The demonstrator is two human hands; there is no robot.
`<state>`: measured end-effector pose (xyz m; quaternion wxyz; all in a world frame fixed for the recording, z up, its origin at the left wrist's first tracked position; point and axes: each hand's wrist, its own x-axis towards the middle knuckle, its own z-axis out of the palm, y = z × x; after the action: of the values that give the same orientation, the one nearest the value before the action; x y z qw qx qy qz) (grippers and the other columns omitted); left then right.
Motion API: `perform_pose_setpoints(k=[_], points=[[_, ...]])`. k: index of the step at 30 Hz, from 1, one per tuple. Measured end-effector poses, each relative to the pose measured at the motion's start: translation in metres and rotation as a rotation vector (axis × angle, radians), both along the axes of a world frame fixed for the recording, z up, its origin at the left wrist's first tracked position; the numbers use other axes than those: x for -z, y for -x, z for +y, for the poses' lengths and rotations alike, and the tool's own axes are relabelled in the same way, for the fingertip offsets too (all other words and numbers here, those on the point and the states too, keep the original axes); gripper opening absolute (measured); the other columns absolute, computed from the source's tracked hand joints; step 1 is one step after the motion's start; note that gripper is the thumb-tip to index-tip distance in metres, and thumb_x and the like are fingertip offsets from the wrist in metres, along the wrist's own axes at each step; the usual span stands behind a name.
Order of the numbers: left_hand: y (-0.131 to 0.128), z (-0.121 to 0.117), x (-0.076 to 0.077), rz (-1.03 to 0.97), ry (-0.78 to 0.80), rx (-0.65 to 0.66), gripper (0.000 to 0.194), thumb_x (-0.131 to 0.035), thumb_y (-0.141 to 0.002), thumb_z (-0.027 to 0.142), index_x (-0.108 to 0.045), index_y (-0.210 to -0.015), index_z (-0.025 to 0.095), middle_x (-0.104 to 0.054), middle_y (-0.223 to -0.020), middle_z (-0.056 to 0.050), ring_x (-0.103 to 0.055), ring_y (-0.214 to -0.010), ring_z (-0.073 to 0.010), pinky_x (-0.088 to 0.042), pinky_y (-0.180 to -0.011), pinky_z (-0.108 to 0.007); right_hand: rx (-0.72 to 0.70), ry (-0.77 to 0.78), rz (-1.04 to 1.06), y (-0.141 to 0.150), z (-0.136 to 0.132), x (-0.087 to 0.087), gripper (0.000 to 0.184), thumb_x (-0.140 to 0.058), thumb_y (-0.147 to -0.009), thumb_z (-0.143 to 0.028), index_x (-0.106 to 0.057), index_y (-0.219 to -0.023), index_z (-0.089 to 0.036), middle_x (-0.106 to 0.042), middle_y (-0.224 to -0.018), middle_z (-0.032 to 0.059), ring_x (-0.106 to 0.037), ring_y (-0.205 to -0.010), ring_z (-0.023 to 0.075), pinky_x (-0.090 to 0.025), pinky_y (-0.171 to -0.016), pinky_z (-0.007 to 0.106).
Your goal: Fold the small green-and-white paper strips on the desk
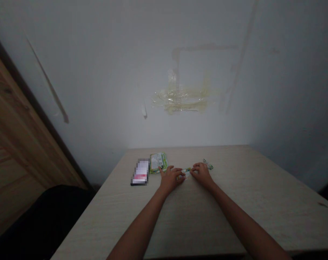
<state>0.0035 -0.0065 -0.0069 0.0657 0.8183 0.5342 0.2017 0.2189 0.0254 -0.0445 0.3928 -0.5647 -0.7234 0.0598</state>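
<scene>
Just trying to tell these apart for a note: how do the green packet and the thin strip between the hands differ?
The green packet is broad and rectangular, while the thin wrapped strip is long and narrow. The packet's long side points away from the person, while the strip lies crosswise. The left hand and right hand are both on the strip, while the packet lies just beyond the left hand. Both have green in their printed wrapping.

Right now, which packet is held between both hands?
The long thin green-and-white wrapper, pinched by the left hand and right hand; the broad green packet and blurred box lie further left.
</scene>
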Motion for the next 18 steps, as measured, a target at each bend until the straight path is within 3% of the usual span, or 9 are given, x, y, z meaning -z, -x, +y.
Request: perform_pose_setpoints(k=[18], points=[[0.000, 0.002, 0.005, -0.035, -0.026, 0.006, 0.021, -0.063, -0.084, 0.051, -0.069, -0.104, 0.046, -0.064, -0.129, 0.008, -0.040, -0.132, -0.0313, 0.007, -0.104, -0.080, -0.121, -0.007, -0.012, 0.008, -0.016, -0.005, 0.005, -0.072, -0.073, -0.024, -0.077, -0.072, -0.022, -0.064, -0.092, 0.0079, -0.054, -0.099, 0.0242, -0.041, -0.094, 0.038]])
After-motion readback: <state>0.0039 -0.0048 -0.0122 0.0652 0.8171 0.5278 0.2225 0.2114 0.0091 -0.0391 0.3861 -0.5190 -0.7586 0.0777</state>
